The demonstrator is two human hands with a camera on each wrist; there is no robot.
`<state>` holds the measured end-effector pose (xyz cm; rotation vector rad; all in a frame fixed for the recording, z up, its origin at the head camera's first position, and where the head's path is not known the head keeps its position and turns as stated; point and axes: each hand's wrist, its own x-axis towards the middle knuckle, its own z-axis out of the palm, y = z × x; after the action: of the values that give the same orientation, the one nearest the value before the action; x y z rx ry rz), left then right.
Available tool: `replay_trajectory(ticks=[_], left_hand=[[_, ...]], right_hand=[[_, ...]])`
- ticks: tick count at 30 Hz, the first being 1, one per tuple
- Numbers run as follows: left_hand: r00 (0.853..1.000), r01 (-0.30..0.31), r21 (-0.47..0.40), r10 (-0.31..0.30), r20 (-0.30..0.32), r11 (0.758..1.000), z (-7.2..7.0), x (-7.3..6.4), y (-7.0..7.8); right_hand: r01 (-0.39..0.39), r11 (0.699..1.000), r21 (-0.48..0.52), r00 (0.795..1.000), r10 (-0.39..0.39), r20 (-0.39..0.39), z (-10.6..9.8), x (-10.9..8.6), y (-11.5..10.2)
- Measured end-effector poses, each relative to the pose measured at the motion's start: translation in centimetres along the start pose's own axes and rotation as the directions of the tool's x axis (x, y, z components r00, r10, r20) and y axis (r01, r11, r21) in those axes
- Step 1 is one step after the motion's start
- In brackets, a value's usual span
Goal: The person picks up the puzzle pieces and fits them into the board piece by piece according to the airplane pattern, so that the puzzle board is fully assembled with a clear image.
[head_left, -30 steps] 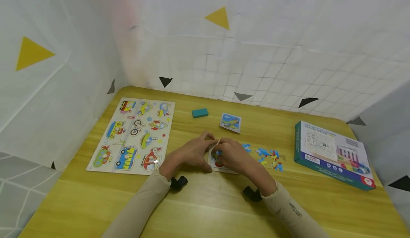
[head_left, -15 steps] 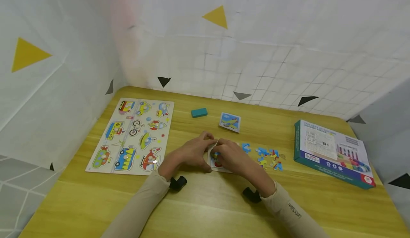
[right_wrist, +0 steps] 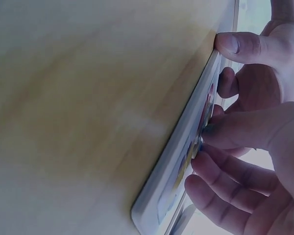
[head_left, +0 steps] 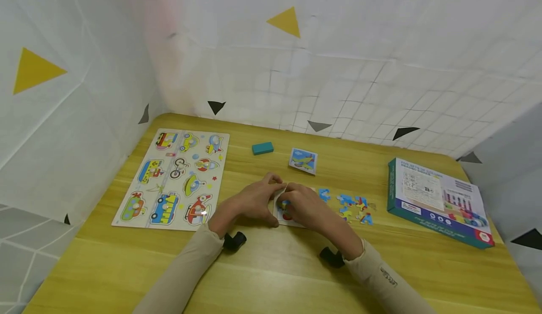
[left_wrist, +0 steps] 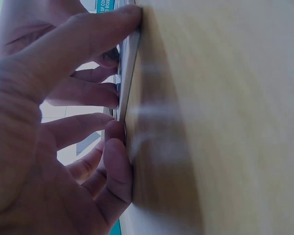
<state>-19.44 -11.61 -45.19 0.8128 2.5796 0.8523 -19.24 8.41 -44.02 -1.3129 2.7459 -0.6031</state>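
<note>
In the head view a small jigsaw board [head_left: 290, 224] lies in front of me, a red and blue picture partly showing. My left hand [head_left: 253, 202] holds its left side, thumb at the near corner and fingers at the far one. The left wrist view shows the thumb pressed to the board's edge [left_wrist: 130, 68]. My right hand [head_left: 306, 206] reaches over the board, thumb and index finger pinching a small puzzle piece at its surface in the right wrist view. The fingers [right_wrist: 240, 128] hide most of that piece. Several loose jigsaw pieces [head_left: 345, 200] lie to the right.
A large knob puzzle board [head_left: 175, 226] with vehicle pictures lies at the left. Behind the hands are a teal block [head_left: 263, 148] and an airplane picture card [head_left: 303, 160]. A flat toy box [head_left: 440, 201] lies at the right. Walls rise behind the table [head_left: 275, 276].
Both hands stay almost in place at the board. The right fingers shift very slightly over it, and the whole head view drifts a little. The loose pieces lie as before.
</note>
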Motion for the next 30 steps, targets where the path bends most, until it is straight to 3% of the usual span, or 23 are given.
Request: replay_trajectory(ticks=[15, 30], left_hand=[[1.0, -0.001, -0.009, 0.001, -0.003, 1.0, -0.1, -0.1, -0.2], [1.0, 0.003, -0.005, -0.003, 0.002, 1.0, 0.1, 0.0, -0.1]], right_hand=[[0.009, 0.998, 0.055, 0.999, -0.007, -0.035, 0.1, 0.3, 0.1], [-0.021, 1.0, -0.006, 0.999, 0.021, -0.046, -1.0, -0.5, 0.2]])
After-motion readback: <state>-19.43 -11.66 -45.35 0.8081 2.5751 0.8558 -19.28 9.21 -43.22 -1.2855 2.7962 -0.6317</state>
